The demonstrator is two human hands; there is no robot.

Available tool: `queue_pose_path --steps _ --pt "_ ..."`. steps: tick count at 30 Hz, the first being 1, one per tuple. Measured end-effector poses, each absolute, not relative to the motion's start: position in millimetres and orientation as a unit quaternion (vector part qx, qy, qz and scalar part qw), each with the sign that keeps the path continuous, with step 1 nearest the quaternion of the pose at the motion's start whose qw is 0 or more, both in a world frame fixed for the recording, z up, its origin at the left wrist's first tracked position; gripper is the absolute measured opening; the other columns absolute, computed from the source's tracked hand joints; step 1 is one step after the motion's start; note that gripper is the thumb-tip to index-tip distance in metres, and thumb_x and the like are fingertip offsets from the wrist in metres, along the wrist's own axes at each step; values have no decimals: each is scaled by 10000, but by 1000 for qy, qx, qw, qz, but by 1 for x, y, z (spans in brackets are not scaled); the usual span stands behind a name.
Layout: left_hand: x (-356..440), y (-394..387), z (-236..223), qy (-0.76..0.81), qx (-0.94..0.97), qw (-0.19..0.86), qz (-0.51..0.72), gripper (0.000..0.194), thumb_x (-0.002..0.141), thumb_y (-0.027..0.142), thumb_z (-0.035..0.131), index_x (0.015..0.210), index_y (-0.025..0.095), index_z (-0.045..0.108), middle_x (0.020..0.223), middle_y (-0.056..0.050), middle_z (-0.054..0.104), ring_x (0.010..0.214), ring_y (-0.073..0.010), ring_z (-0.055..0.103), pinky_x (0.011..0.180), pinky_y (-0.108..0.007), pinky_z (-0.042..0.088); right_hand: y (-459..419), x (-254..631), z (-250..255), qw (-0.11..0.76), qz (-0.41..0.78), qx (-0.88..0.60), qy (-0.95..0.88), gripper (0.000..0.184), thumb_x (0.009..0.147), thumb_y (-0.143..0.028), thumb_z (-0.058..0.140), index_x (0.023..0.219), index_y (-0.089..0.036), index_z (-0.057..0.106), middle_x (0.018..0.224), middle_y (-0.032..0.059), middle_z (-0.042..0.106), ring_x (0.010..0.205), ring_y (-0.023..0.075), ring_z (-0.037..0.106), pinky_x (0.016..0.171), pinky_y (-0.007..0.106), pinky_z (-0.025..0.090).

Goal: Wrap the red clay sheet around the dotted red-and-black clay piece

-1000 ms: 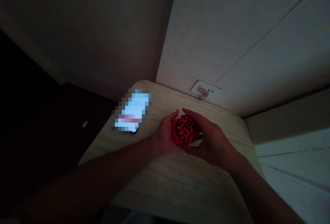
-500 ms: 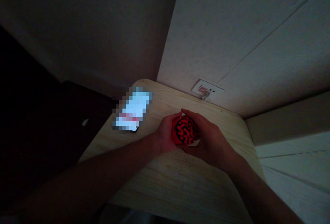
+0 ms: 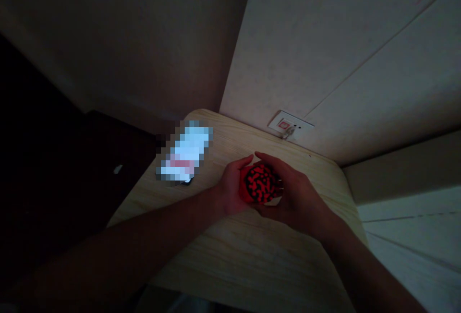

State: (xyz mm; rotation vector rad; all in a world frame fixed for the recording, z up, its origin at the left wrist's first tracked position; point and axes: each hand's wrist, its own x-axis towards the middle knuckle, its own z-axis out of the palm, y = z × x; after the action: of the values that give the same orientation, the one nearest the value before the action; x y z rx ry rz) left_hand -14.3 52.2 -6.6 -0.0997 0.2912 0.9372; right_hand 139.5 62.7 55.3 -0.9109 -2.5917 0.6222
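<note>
A round object (image 3: 260, 183), glowing red through a black maze-like pattern, is held between my two hands above the wooden tabletop; I cannot tell its exact kind. My left hand (image 3: 233, 186) cups its left side, palm lit red, with most of the fingers hidden beneath or behind it. From the right, my right hand (image 3: 293, 190) curves around it, fingers bent along the far side and thumb on the near side. A small gap shows between the fingertips of the two hands at the far edge.
A phone with a lit, pixelated screen (image 3: 185, 152) lies at the left of the wooden tabletop (image 3: 230, 250). A wall socket (image 3: 290, 123) with a plug sits just behind the table's back edge. The room is dim, with walls behind and a pale panelled surface (image 3: 414, 222) at right.
The fingertips of both hands have parted slightly at the far side of the glowing object. Otherwise the hands and the object stay almost in place.
</note>
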Motion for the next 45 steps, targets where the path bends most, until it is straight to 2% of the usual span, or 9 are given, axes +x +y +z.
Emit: queue_pose_path --steps 6,11,18,22,26,32,39,45 --pt "-14 52 -9 145 -55 878 453 412 1002 325 409 830 99 708 732 -125 733 695 -242 714 668 -346 573 61 136 59 153 203 -321 -912 832 700 -247 855 1425 -219 447 1341 142 655 1175 320 673 982 446 567" --pt "-13 53 -7 139 -55 874 462 405 1004 284 412 789 101 703 724 -112 732 671 -209 708 651 -310 569 60 134 61 152 210 -323 -910 737 694 -217 862 1334 -221 496 1260 109 691 1086 282 695 918 397 583" --pt "-17 52 -8 140 -48 888 435 478 1002 441 398 863 99 703 801 -167 749 817 -310 736 760 -435 583 59 134 58 158 212 -331 -906 670 697 -199 844 1276 -215 508 1173 101 702 1021 286 703 856 397 590" --pt "-20 49 -8 112 -42 888 445 570 1006 520 344 1029 74 697 943 -206 753 913 -338 737 846 -478 567 59 135 58 161 213 -337 -903 692 705 -231 840 1305 -215 498 1209 121 691 1033 307 701 846 424 590" --pt "-21 49 -7 115 -43 882 455 605 1008 542 317 1086 62 678 974 -212 748 932 -342 735 859 -478 563 60 134 57 160 217 -337 -902 741 707 -239 842 1351 -201 477 1251 136 680 1067 309 699 867 416 590" --pt "-18 51 -9 128 -56 888 439 551 996 522 362 1077 78 677 973 -203 749 903 -333 739 830 -471 575 61 136 55 147 226 -348 -898 754 705 -244 843 1354 -208 459 1204 128 696 1027 307 714 856 417 596" --pt "-19 49 -8 89 -65 891 440 604 996 559 323 1099 81 676 969 -201 745 907 -332 732 818 -468 576 62 135 60 133 223 -343 -903 738 738 -218 817 1370 -223 436 1263 142 675 1126 330 693 933 452 579" --pt "-18 47 -7 137 -74 873 463 608 993 574 336 1014 78 689 894 -186 743 889 -315 728 778 -417 577 63 131 60 127 208 -339 -909 802 684 -181 846 1377 -203 442 1271 150 674 1110 321 696 917 433 587"
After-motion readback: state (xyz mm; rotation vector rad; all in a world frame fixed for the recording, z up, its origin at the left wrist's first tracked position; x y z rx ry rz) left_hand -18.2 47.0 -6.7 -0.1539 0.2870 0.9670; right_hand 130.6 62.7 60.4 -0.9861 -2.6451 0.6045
